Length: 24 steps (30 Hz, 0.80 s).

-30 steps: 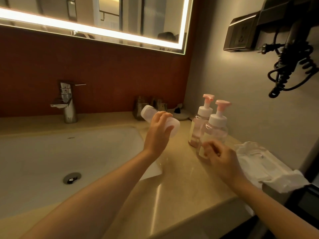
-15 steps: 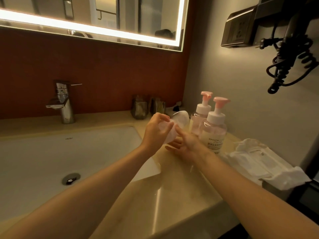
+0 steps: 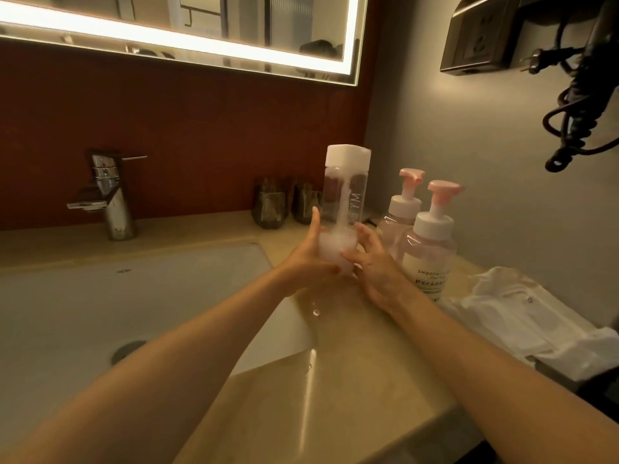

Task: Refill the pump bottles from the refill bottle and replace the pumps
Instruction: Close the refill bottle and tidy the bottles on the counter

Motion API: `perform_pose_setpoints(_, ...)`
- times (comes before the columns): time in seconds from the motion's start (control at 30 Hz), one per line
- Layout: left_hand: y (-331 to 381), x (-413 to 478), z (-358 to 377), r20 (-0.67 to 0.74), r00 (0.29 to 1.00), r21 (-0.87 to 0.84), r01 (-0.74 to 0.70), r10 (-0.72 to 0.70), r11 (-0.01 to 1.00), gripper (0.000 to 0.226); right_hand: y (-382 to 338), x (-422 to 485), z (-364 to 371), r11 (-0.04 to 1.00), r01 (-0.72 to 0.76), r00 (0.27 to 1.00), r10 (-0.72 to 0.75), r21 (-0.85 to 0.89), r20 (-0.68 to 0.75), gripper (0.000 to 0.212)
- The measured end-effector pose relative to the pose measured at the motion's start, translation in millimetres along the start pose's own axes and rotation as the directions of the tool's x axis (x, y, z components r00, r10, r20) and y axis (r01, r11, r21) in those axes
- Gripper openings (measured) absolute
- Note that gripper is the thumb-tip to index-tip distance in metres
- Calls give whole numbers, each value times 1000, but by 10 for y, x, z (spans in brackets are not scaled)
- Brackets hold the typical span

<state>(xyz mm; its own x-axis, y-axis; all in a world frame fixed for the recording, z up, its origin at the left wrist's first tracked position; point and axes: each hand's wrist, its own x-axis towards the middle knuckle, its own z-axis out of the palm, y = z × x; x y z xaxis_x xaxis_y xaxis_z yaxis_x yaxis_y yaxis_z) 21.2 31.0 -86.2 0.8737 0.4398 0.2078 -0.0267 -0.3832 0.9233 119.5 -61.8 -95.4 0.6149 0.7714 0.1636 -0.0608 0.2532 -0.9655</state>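
The clear refill bottle (image 3: pixel 345 195) stands upright above the counter, white cap on top, with milky liquid pooled at its bottom and a streak running down inside. My left hand (image 3: pixel 310 261) grips its base from the left, one finger pointing up along the side. My right hand (image 3: pixel 376 267) holds the base from the right, thumb against the front. Two pump bottles with pink pump heads stand just to the right, pumps on: the front pump bottle (image 3: pixel 430 252) with a white label and the back pump bottle (image 3: pixel 398 217) behind it.
A white sink basin (image 3: pixel 100 303) with a chrome faucet (image 3: pixel 112 195) lies to the left. Two dark tumblers (image 3: pixel 271 204) stand by the red wall. A crumpled white cloth (image 3: pixel 522 316) lies at the right. A hair dryer with coiled cord (image 3: pixel 582 105) hangs on the wall.
The refill bottle has gone from tilted in my left hand to upright. My right hand left the front pump bottle and came to the refill bottle's base.
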Motion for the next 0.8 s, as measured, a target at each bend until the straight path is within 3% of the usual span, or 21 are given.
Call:
perform_pose_setpoints(0.1, -108, 119, 31, -78, 996, 123, -34, 44, 992, 112, -7, 49, -12, 988, 39, 999, -40, -151, -7, 60)
perform_pose_setpoints(0.17, -107, 205, 77, -97, 995, 109, -24, 35, 994, 107, 6, 78, -16, 969, 27, 999, -36, -244, -30, 60)
perform_pose_setpoints(0.3, -180, 380, 147, -178, 984, 170, 26, 5, 985, 109, 2, 35, -7, 870, 35, 997, -65, -492, -44, 49)
perform_pose_setpoints(0.4, -233, 466, 191, -217, 976, 145, 61, -28, 988, 94, -54, -230, 55, 862, 18, 999, -32, -507, -19, 47)
perform_pose_setpoints(0.47, -209, 478, 252, -223, 974, 129, 81, -50, 988, 83, -135, -447, 41, 850, 67, 998, -67, -522, 19, 35)
perform_pose_setpoints(0.53, -221, 467, 306, -196, 977, 133, 113, -86, 985, 96, -223, -696, -50, 823, 150, 987, -154, -549, 40, 18)
perform_pose_setpoints(0.57, -202, 443, 324, -208, 971, 89, 138, -117, 987, 102, -274, -824, -146, 778, 203, 974, -224, -594, 39, 13)
perform_pose_setpoints(0.63, -155, 382, 316, -368, 921, 50, 154, -125, 987, 94, -389, -1073, -393, 600, 264, 932, -361, -755, 39, 9)
perform_pose_setpoints(0.73, 27, 181, 329, -655, 716, 307, -36, 239, 951, 49, -518, -1325, -848, 341, 187, 900, -436, -921, 21, 6)
perform_pose_setpoints(0.8, 213, 7, 389, -654, 637, 397, -170, 408, 902, 34, -514, -1308, -1137, 187, 83, 936, -352, -979, 12, 10)
